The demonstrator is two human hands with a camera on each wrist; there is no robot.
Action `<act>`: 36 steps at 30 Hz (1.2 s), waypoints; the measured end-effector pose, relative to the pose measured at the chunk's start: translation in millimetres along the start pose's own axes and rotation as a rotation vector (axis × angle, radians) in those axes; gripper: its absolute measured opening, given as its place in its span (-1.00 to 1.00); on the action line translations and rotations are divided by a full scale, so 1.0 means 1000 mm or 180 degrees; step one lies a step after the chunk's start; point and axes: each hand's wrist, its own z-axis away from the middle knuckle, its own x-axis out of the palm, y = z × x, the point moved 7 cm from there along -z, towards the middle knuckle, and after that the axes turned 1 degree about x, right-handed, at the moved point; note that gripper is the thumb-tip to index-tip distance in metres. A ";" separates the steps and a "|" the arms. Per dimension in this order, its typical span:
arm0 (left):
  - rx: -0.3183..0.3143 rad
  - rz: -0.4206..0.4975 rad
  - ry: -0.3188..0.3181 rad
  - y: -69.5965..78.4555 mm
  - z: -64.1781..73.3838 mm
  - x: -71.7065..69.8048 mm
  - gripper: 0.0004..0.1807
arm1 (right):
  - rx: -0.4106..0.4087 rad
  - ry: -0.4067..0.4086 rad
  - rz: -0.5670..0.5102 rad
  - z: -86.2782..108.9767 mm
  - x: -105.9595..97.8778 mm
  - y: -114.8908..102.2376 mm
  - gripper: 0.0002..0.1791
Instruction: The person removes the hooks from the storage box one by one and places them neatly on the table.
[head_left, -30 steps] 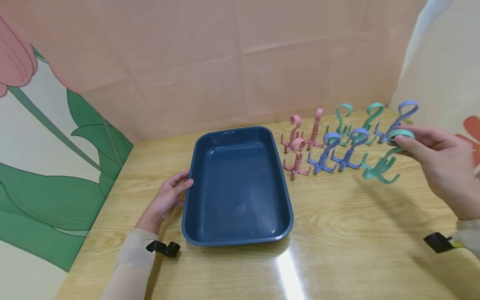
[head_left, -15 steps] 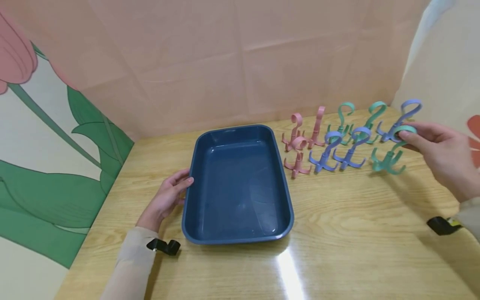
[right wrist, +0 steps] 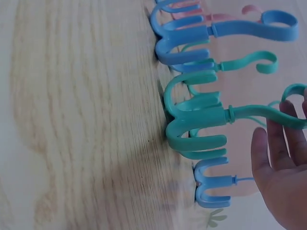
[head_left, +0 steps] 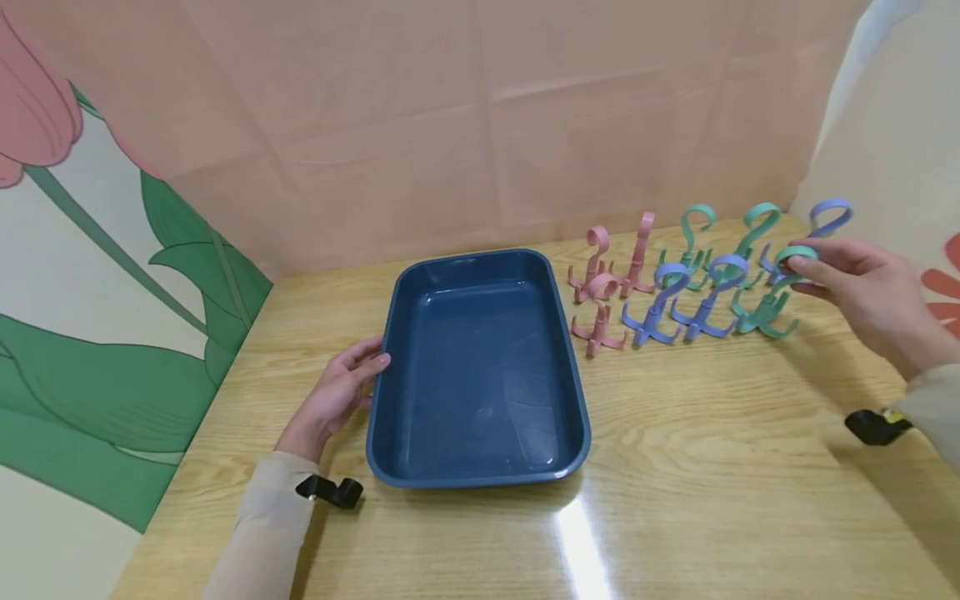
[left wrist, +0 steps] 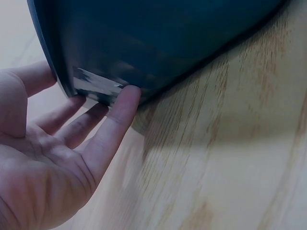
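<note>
My right hand [head_left: 862, 283] pinches the curled top of a green four-pronged hanging hook [head_left: 763, 315]. Its prongs sit right at the tabletop, at the right end of the front row, beside a blue hook [head_left: 703, 317]. In the right wrist view, the fingers reach the hook's curl from the right, and the upright green prongs [right wrist: 196, 117] fill the middle. My left hand [head_left: 341, 387] rests against the left side of a dark blue rectangular tray [head_left: 375, 417], thumb at the rim. Its other fingers lie fairly straight and spread against the outer wall [left wrist: 158, 52] in the left wrist view.
Pink hooks [head_left: 597, 335] stand right of the tray. Another blue hook [head_left: 652, 318] is in the front row. Behind are green hooks [head_left: 761, 218] and a blue hook [head_left: 831, 208], partly hidden by my right hand. A pink cloth [head_left: 480, 150] backs the wooden table [head_left: 675, 483].
My right hand first carried the green hook rightward and back, then moved it left and lowered it into line with the front row. The left hand stays at the tray.
</note>
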 end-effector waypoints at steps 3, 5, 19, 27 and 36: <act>0.0000 0.0001 -0.0030 0.000 0.000 0.000 -0.40 | -0.0002 -0.0142 -0.0228 -0.002 -0.002 0.002 -0.60; -0.0005 -0.0009 -0.0041 0.000 0.000 0.000 -0.38 | 0.0020 -0.0239 -0.0343 -0.002 -0.003 0.003 -0.61; 0.0024 -0.0020 -0.0019 -0.001 -0.002 -0.001 -0.39 | 0.0189 -0.0559 -0.0593 0.007 -0.012 0.013 -0.54; 0.0019 -0.0050 -0.0005 -0.002 -0.003 -0.002 -0.41 | 0.0156 -0.0423 0.0761 0.019 -0.019 0.018 -0.49; -0.0023 -0.0136 0.0038 -0.004 -0.001 -0.003 -0.43 | 0.0388 -0.0212 0.2500 0.034 -0.023 0.018 -0.23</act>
